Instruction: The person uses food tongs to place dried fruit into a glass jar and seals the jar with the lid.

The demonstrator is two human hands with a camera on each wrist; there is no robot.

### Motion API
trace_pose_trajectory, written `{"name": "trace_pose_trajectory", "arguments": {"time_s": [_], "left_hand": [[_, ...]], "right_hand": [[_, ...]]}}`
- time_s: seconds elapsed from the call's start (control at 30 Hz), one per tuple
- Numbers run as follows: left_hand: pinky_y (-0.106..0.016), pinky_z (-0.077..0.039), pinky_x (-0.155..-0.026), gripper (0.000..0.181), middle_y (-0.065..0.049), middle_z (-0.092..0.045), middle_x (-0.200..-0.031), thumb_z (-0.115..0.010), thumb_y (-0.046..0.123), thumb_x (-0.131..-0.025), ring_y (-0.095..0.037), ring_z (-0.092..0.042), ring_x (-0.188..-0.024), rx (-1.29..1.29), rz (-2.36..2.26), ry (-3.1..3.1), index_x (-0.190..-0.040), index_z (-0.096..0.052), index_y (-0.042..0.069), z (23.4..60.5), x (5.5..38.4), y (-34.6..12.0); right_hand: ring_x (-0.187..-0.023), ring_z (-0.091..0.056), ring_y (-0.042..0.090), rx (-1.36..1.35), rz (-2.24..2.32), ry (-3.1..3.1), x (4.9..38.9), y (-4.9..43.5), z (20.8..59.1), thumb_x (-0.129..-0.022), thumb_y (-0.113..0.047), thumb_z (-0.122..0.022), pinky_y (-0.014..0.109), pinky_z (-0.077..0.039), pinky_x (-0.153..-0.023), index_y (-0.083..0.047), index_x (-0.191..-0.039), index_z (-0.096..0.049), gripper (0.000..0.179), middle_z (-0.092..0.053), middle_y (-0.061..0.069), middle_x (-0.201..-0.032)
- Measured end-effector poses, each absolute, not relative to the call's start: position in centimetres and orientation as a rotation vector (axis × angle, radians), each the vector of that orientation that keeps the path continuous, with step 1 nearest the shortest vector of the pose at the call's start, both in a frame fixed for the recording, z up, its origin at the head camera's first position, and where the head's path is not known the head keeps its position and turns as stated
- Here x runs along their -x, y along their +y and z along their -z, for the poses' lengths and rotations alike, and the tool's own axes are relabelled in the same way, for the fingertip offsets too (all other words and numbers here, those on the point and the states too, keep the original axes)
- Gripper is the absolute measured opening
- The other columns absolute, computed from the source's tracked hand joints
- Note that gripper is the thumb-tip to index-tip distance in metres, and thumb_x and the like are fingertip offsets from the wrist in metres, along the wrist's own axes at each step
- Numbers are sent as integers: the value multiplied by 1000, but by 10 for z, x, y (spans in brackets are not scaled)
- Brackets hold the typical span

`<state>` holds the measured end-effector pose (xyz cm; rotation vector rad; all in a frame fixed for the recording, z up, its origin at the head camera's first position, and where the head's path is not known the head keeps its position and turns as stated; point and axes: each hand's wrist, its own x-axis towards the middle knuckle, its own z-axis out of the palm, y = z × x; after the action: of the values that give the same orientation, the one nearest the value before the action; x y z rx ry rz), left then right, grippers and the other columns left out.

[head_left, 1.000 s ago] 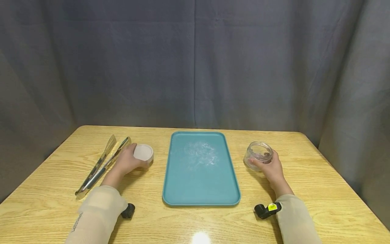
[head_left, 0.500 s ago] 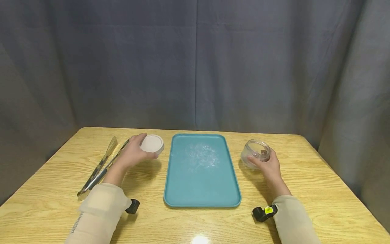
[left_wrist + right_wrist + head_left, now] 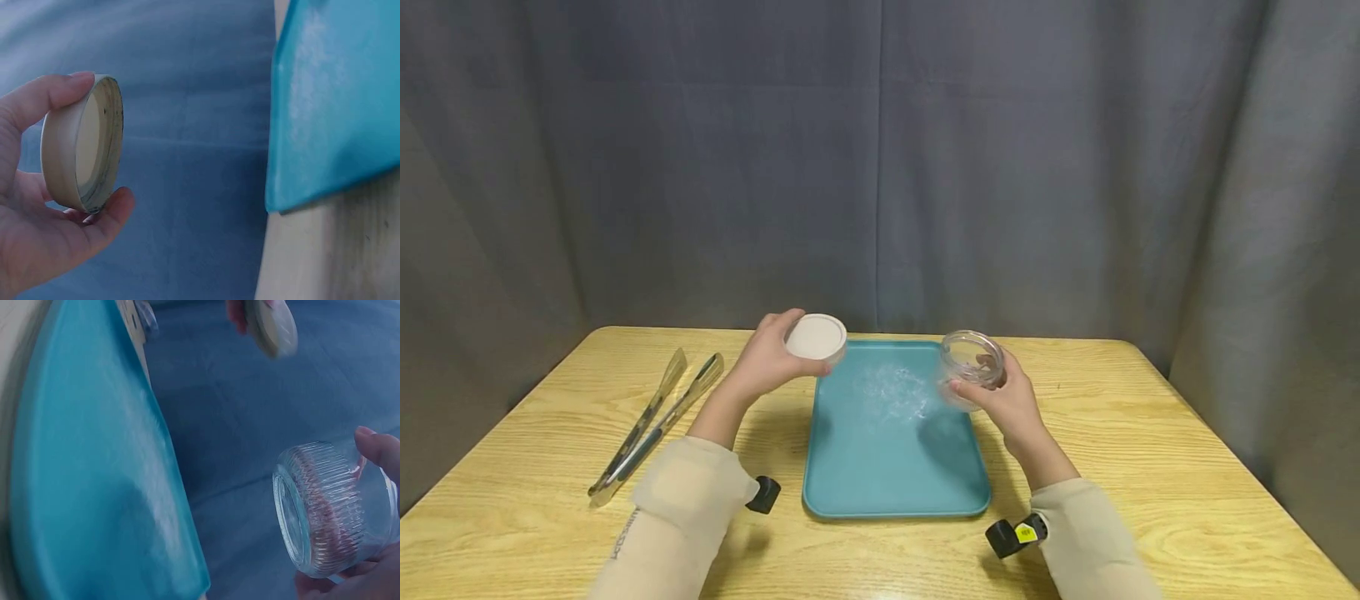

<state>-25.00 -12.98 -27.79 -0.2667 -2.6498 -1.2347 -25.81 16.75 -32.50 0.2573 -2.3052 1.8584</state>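
Observation:
My left hand (image 3: 765,357) grips a round white lid (image 3: 816,337) by its edge, thumb and fingers on opposite sides. In the left wrist view the hollow underside of the lid (image 3: 87,147) shows, with a threaded inner wall. My right hand (image 3: 1017,404) holds an uncapped clear glass jar (image 3: 953,360), mouth up, fingers curled round its side. Ribbed glass and small reddish-brown pieces inside the jar (image 3: 331,509) appear in the right wrist view. Both things are raised, the lid over the tray's far left corner and the jar over its right side.
A blue-green tray (image 3: 895,475) with whitish smudges lies in the middle of the wooden table (image 3: 1150,467). Metal tongs (image 3: 658,431) lie spread on the left. A grey curtain (image 3: 880,167) hangs behind the table's far edge.
The left hand has lifted the lid and carried it rightward. The right hand has raised the jar and brought it leftward over the tray. The gap between lid and jar has narrowed.

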Motion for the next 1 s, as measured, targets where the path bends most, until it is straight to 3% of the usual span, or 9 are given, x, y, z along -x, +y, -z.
{"name": "trace_pose_trajectory", "arguments": {"time_s": [0.5, 1.0], "left_hand": [[-41, -39, -77, 84, -14, -37, -119, -76, 32, -57, -28, -41, -99, 342, 1190, -2649, -129, -38, 9, 243, 262, -79], [-37, -41, -72, 82, -13, -39, -116, -76, 31, -58, -24, -44, -93, 466, 1220, -2665, -127, -40, 8, 253, 267, -43]], "right_hand": [[-102, -45, 24, -362, -1880, -2302, 267, 134, 315, -65, -13, -75, 38, -38, -83, -7, -125, -38, 71, -46, 12, -117], [-105, -41, 22, -446, -1865, -2301, 268, 107, 320, -65, -12, -75, 40, -37, -83, -9, -126, -38, 72, -44, 7, -119]]}}
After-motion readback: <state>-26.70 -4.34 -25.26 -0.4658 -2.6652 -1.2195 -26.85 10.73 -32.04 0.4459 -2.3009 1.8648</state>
